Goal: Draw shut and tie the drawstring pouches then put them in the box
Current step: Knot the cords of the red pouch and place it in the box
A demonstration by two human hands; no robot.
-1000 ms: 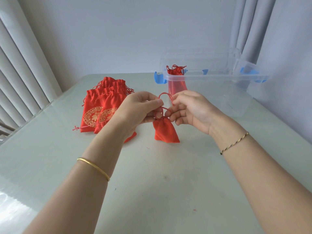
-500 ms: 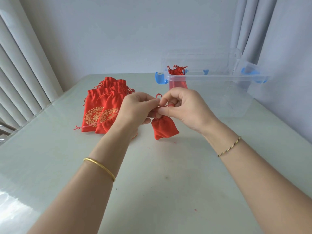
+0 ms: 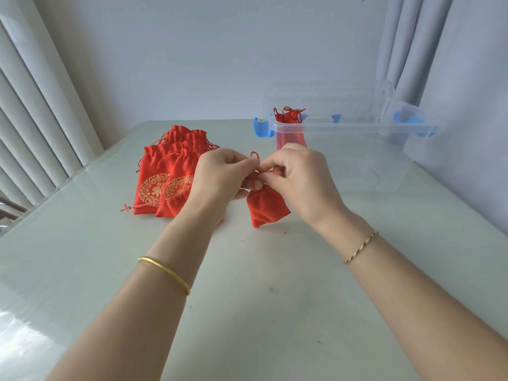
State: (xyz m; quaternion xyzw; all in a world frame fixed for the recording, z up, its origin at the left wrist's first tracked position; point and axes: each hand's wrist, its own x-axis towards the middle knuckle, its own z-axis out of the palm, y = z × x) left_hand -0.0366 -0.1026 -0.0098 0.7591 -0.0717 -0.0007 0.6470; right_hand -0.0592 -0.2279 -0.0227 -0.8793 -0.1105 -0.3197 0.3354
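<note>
A small red drawstring pouch (image 3: 266, 209) hangs between my hands just above the table, its neck gathered. My left hand (image 3: 220, 178) pinches the red cord at the neck, and a small loop of cord (image 3: 254, 155) sticks up above its fingers. My right hand (image 3: 299, 177) pinches the cord from the other side, fingers curled. A pile of several red pouches with gold emblems (image 3: 167, 177) lies to the left. The clear plastic box (image 3: 357, 149) with blue latches stands at the back right, with one tied red pouch (image 3: 290, 119) leaning inside it.
The pale glass-topped table (image 3: 247, 298) stretches toward me. Vertical blinds (image 3: 35, 119) hang along the left, curtains (image 3: 406, 50) at the back right. The box's clear lid stands open behind it.
My hands have closed together over the pouch's neck and the large cord loop has shrunk to a small one. The pouch has tilted slightly.
</note>
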